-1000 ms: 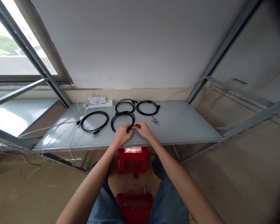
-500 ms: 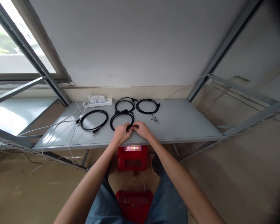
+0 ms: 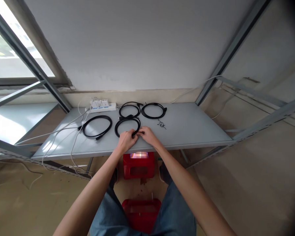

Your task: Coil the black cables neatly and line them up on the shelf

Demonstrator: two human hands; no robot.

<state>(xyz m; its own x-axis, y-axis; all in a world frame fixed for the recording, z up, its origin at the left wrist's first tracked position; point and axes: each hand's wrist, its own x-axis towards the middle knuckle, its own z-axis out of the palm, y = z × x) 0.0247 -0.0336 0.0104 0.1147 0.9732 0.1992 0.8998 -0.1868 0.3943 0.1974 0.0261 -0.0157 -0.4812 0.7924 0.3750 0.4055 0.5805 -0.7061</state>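
A coiled black cable lies near the front of the grey shelf. My left hand and my right hand meet at the coil's near right edge, both pinched on it, fingers closed around the strands. Something small and dark sticks out between the fingertips; I cannot make out what. Three other black coils rest around: one at the left, two behind. A small black twist tie sits just right of my hands.
A white power strip with plugs stands at the shelf's back left, white cords trailing off the left edge. Slanted metal struts frame both sides. Red plastic stools stand on the floor under the shelf, between my knees.
Hands stay pinched on the same coil with only slight finger shifts. The camera view has drifted a little, so everything sits slightly higher and to the left.
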